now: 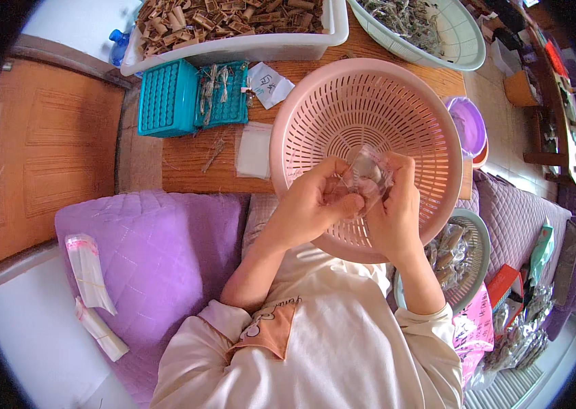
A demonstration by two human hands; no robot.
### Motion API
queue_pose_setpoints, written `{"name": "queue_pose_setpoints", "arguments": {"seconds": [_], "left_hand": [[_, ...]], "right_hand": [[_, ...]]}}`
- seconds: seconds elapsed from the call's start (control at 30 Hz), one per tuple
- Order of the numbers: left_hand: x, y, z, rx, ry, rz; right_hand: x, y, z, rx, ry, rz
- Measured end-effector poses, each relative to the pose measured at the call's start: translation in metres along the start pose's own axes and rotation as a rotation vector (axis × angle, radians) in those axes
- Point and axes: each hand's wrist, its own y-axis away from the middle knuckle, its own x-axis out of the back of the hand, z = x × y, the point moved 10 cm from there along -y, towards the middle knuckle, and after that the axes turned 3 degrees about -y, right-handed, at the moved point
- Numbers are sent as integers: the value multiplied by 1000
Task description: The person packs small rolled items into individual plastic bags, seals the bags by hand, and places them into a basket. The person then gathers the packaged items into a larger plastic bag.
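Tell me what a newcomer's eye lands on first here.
First, the big pink colander basket at centre, with the left hand and right hand together holding a small clear plastic bag over it. Next, the teal tray on the wooden table to the left, and the purple quilted cushion below.

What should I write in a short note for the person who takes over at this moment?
Left hand: grips the clear bag from the left.
Right hand: holds the same bag from the right.
Bag is held over the pink basket, which looks empty.
Done: filled bags lie in the grey basket at the right.
Left: tray of brown pieces is full; flat bags wait on the table.
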Motion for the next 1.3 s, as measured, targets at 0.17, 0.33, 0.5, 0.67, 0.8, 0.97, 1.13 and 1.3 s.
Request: {"name": "queue_pose_setpoints", "arguments": {"seconds": [0.17,0.33,0.5,0.67,0.8,0.97,1.13,1.3], "left_hand": [[-12,0,-6,121,-82,-185],[-19,1,-1,149,-8,-233],[0,2,5,66,-60,-97],[19,4,25,-170,-129,112],[14,5,32,-148,-231,153],[17,13,43,-171,-575,227],[11,18,52,-154,-733,280],[4,18,57,-172,-849,263]], "right_hand": [[0,1,-5,35,-6,-29],[1,0,-1,-24,-40,-42],[4,-3,13,-183,-259,-67],[-12,12,33,-430,-635,-221],[14,5,42,-380,-662,-28],[80,3,31,-215,-554,341],[90,9,-28,-55,-276,282],[79,7,-69,104,99,283]]}}
